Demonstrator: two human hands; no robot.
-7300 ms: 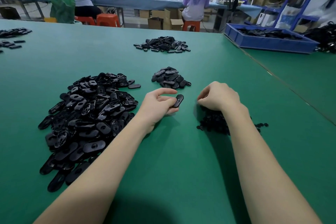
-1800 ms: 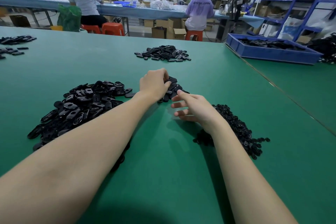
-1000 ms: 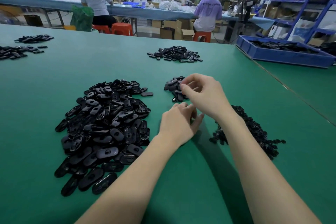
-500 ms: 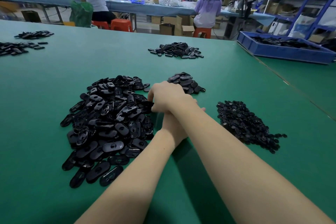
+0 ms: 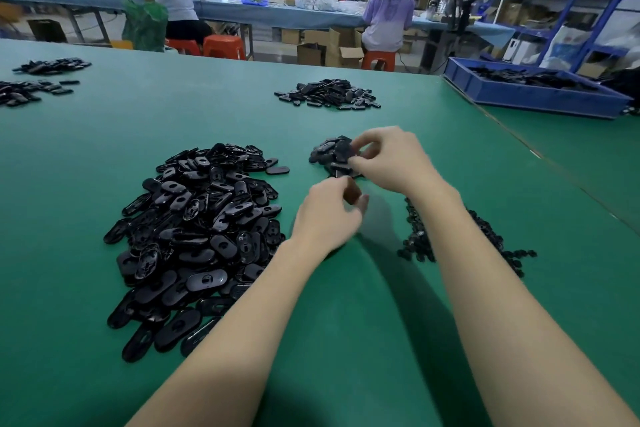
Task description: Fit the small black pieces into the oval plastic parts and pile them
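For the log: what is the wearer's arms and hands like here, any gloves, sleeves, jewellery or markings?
Both forearms are bare right up to the bottom edge of the picture, so no sleeve shows. The left hand and right hand wear no gloves. No watch, bracelet or ring shows, and no markings. The fingertips are somewhat blurred, so the nails cannot be judged.

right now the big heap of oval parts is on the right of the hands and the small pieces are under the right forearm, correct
Not quite. The head view shows the big heap of oval parts to the left of the hands, not the right. The small pieces do lie under the right forearm.
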